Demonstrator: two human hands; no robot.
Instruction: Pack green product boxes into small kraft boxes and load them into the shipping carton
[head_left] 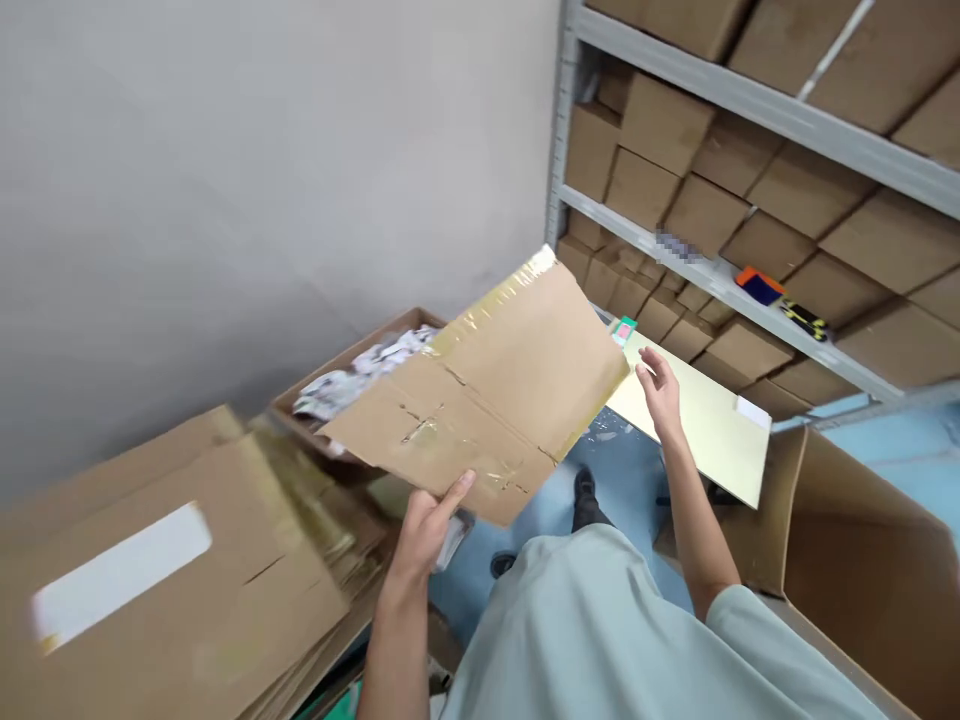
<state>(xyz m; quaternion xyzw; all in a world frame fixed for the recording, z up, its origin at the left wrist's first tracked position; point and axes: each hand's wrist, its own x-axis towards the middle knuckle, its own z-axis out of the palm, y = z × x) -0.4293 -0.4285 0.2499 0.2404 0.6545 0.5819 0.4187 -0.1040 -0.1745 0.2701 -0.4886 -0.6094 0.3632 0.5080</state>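
A flattened piece of cardboard (525, 365) is held up in front of me, tilted, with torn marks and shiny tape along its edges. My left hand (431, 530) grips its near edge, thumb on top and the fingers hidden beneath. Off the sheet's right corner, my right hand (660, 390) is raised with its fingers apart and nothing in it. Behind the sheet stands an open carton (345, 360) with crumpled white printed material inside, partly covered by the cardboard.
Flattened cartons (187, 570) are stacked at the left, the top one bearing a white label. A pale tabletop (697, 410) stands at right, beside a large open box (862, 560). Metal shelving (720, 275) full of cartons lines the right. Blue floor (551, 510) shows around my feet.
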